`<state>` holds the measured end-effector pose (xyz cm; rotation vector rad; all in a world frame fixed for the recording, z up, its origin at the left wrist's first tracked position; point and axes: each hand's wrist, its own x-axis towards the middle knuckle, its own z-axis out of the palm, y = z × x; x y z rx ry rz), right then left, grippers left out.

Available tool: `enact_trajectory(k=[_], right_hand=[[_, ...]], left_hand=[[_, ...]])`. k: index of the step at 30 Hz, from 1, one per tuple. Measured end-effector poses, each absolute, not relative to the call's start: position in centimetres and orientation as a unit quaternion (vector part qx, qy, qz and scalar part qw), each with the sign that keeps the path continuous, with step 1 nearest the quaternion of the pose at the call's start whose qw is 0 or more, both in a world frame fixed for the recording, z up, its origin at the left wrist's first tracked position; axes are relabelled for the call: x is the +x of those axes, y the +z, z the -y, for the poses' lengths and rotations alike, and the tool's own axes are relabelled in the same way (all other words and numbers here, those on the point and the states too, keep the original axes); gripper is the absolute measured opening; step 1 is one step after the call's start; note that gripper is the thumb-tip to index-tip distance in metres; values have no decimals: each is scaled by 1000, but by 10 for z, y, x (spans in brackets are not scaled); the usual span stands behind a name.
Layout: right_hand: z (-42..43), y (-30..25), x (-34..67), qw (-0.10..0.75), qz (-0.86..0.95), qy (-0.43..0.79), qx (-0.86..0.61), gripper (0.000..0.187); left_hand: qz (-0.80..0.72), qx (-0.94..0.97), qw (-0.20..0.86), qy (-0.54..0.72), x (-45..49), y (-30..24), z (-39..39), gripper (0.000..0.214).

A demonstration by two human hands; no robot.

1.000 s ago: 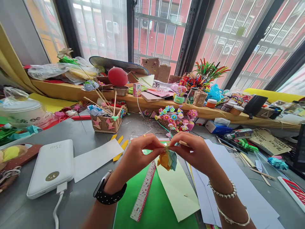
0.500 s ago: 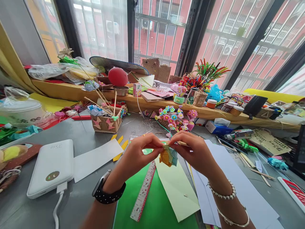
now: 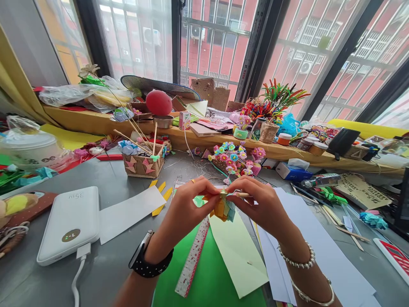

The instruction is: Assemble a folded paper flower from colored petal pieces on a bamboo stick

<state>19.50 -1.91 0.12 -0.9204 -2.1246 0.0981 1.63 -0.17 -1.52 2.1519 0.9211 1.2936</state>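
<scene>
Origami (image 3: 220, 210), pinched at its top by our left fingers (image 3: 206, 186) and right fingers (image 3: 240, 184) above the bench (image 3: 110, 266); uneven pulling, we judge, could tear or unfold it.

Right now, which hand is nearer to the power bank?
Left. The left hand is to the right of the power bank, at the folded paper; the right hand is farther right, beyond it.

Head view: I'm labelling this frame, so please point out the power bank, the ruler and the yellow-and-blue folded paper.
Power bank (image 3: 69, 222): head view, middle of its white top face.
Ruler (image 3: 193, 257): head view, midway along its patterned face.
Folded paper (image 3: 220, 210): head view, on its yellow part.
</scene>
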Motion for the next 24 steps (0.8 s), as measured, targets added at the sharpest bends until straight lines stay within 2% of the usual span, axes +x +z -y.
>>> enact_trajectory(k=[6,14,24], right_hand=[[18,-1,193,428,826,7,-367,7],[19,-2,189,446,819,-8,-361,9],[19,-3,185,448,812,-35,-372,10]], left_hand=[[-323,781,165,508,21,-17,4,6],[-297,791,201,496,16,-17,0,4],[-307,782,175,514,19,-18,1,4]])
